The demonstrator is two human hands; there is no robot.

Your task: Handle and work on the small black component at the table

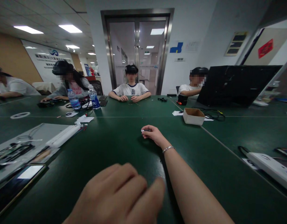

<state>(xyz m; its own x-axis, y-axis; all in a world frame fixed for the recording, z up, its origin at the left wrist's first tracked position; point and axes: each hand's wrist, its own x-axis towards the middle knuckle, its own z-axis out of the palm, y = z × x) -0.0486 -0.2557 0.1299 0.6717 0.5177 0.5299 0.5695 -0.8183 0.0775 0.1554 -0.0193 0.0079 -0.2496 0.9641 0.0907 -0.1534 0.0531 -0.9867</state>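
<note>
Over the middle of the green table (124,140), my right hand (154,134) is stretched forward, a silver bracelet (169,149) on its wrist. Its thumb and fingers pinch a small silvery object (142,131), too small to name. My left hand (120,196) is large and close to the camera at the bottom, back of the hand up. Its fingers are bent and partly blurred, and whatever lies under them is hidden. The two hands are apart.
A cardboard box (193,116) and a black monitor (236,85) stand to the right, with a white power strip (271,168) nearer. Leftward are bottles (94,99), a phone (19,183) and electronic parts (12,152). Several people in headsets sit around the table.
</note>
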